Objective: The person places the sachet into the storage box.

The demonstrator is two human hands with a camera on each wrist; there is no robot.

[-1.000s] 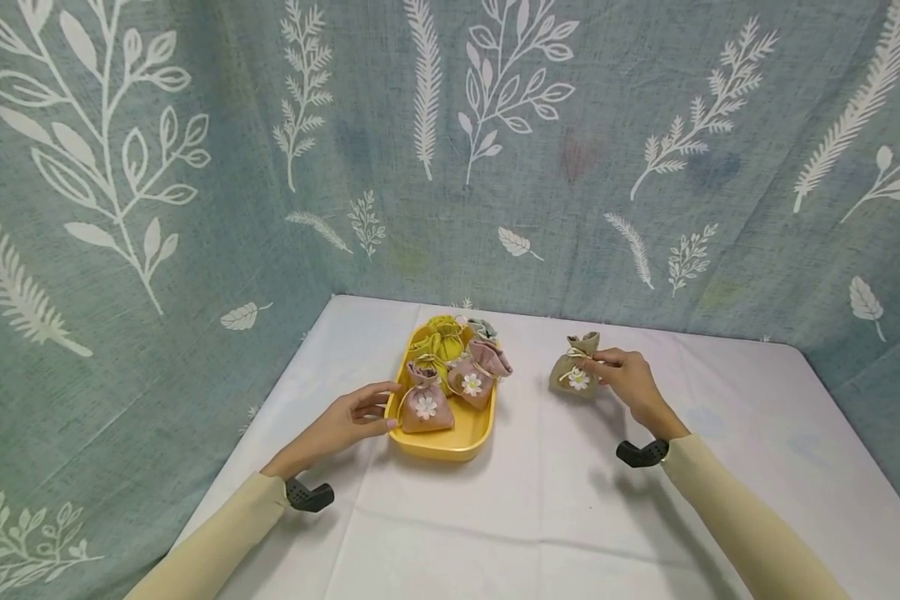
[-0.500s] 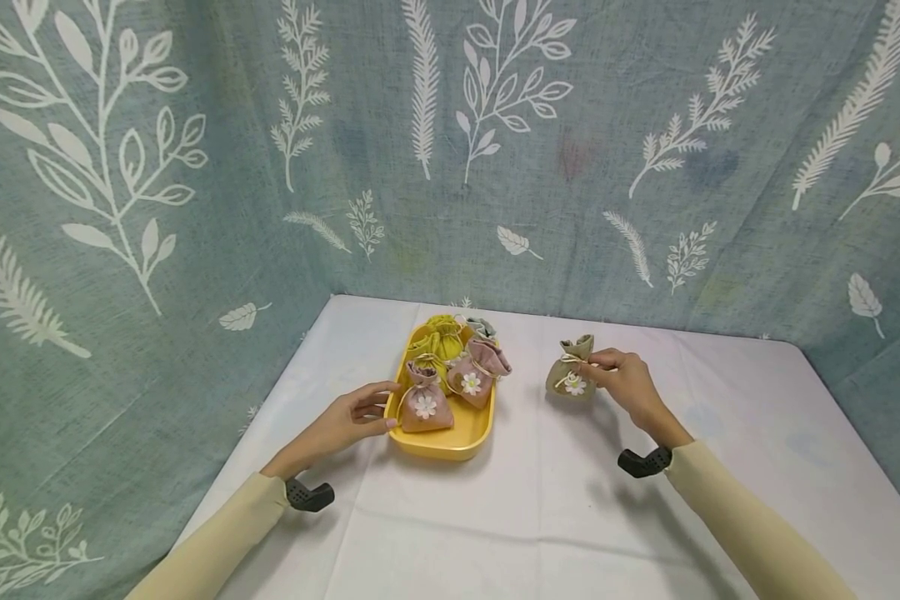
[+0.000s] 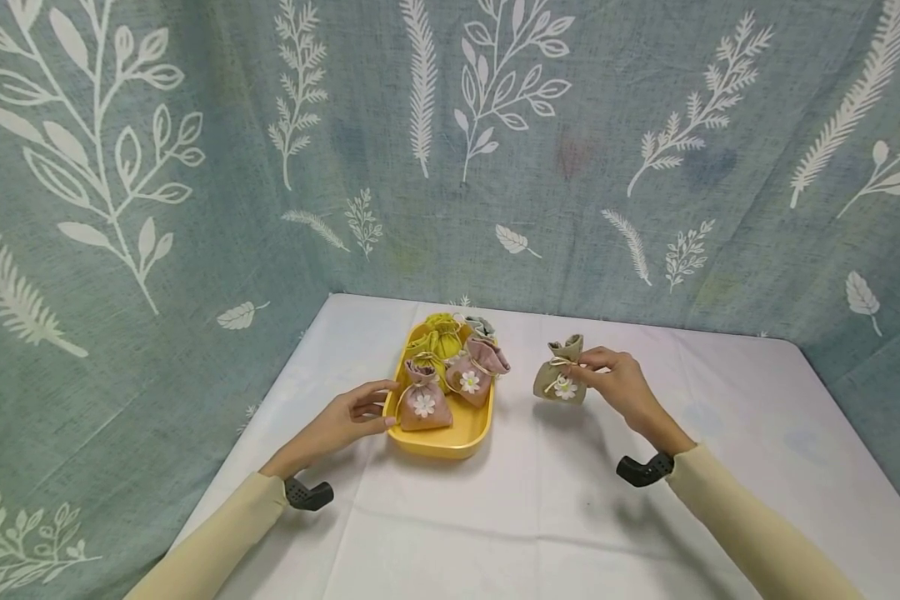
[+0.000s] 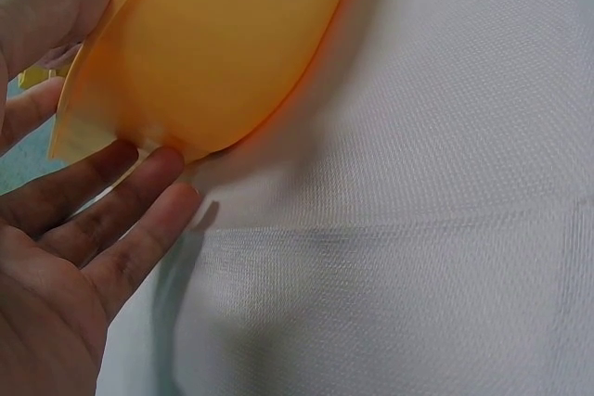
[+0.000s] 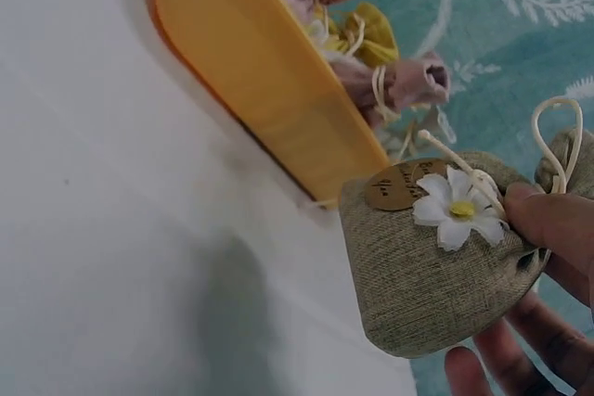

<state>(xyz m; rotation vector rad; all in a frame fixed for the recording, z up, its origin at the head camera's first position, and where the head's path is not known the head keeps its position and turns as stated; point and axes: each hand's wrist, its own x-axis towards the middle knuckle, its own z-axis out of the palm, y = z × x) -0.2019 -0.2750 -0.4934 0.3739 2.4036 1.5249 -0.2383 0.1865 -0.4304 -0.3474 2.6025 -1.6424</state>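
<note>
My right hand [image 3: 621, 385] pinches a grey-brown drawstring pouch [image 3: 558, 383] by its tied neck, to the right of the yellow tray [image 3: 450, 450]. In the right wrist view this pouch [image 5: 436, 275] bears a white fabric daisy [image 5: 457, 209] and a small brown tag [image 5: 399, 187], and its shadow lies on the cloth. My left hand [image 3: 351, 417] holds the tray at its left end, with digits on both sides of the rim in the left wrist view. Inside the tray sit two pink pouches, the front one [image 3: 425, 408] upright, plus yellow pouches [image 3: 442, 340] and a grey-green one [image 3: 480, 327].
A white cloth [image 3: 495, 517] covers the table, with the tray left of its middle. Behind and to the left hangs a blue-green curtain [image 3: 435, 233] with white leaf prints, right at the table's back edge. Each wrist wears a black device [image 3: 309, 495].
My right hand has carried the grey-brown pouch a little left, toward the tray, and slightly off the cloth. The left hand and the tray have stayed in place.
</note>
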